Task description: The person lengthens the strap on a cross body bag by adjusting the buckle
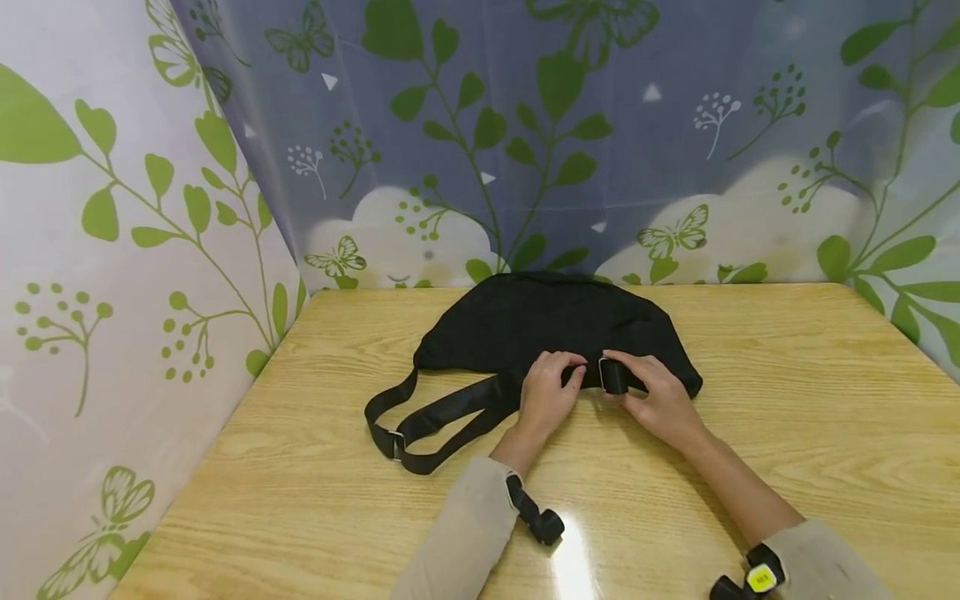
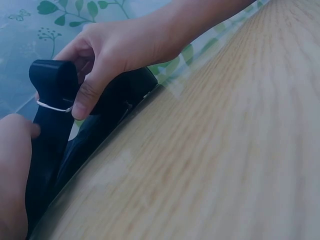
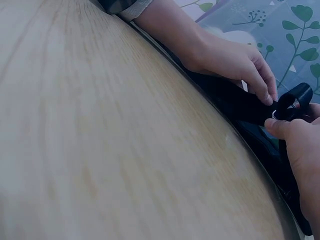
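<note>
Pinching strap [image 1: 617, 379], right hand [image 1: 663, 406] partly hides bag [image 1: 555, 317]; leafy backdrop [image 1: 645, 158] behind.

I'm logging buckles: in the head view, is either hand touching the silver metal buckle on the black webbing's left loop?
No, the silver metal buckle lies clear of both the left hand and right hand.

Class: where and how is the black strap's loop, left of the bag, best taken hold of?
Probably at the outer left bend of the black strap, pinched between finger and thumb, coming from the left. That bend bows outward, away from the bag and the left hand, and the thin band should suit a pinch.
</note>
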A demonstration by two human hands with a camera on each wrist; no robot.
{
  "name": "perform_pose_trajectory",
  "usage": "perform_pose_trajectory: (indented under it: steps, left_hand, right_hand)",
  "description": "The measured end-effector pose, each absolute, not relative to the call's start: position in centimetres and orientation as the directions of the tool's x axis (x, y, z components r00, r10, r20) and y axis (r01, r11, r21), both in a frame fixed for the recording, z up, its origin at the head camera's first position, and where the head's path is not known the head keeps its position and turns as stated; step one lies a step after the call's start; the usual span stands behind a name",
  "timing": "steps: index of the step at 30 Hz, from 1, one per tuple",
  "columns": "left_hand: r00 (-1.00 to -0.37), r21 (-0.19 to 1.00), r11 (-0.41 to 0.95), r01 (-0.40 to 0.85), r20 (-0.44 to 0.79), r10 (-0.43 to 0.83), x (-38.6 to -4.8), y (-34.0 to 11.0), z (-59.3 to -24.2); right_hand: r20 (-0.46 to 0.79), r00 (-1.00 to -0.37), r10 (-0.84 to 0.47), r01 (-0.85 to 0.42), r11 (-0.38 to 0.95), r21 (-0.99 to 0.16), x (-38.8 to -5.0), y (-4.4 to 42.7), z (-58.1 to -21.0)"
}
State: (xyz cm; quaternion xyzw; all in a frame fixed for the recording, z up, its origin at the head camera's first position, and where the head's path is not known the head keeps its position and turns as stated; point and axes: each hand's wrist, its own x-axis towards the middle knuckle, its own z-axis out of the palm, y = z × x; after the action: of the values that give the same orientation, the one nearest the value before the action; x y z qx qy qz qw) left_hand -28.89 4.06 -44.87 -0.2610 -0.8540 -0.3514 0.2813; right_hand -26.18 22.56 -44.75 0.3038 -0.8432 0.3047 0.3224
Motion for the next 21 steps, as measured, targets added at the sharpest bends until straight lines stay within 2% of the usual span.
perform_pose_trajectory:
  steps: [7, 15, 17, 21]
  left_hand:
    - [-0.677, 0.517, 0.463, 0.720, 0.670, 0.304, -28.94, 4.13, -44.93]
    - [-0.599, 0.496, 0.382, 0.780, 0.767, 0.228, -29.24, 4.14, -44.98]
    - [-0.618, 0.508, 0.386, 0.770, 0.745, 0.253, -29.19, 4.15, -45.02]
    - [-0.710, 0.560, 0.441, 0.701, 0.608, 0.356, -29.04, 4.17, -45.19]
  right_hand:
    - [0.723, -0.612, -0.320, -0.706, 0.633, -0.317, -26.08, 22.57, -44.68]
    - [0.730, -0.595, -0.337, -0.719, 0.627, -0.298, -26.27, 22.70, -44.78]
    - [0.725, -0.595, -0.347, -0.723, 0.625, -0.294, -26.32, 22.75, -44.79]
    - [0.705, -0.603, -0.373, -0.719, 0.636, -0.279, -26.41, 22.82, -44.84]
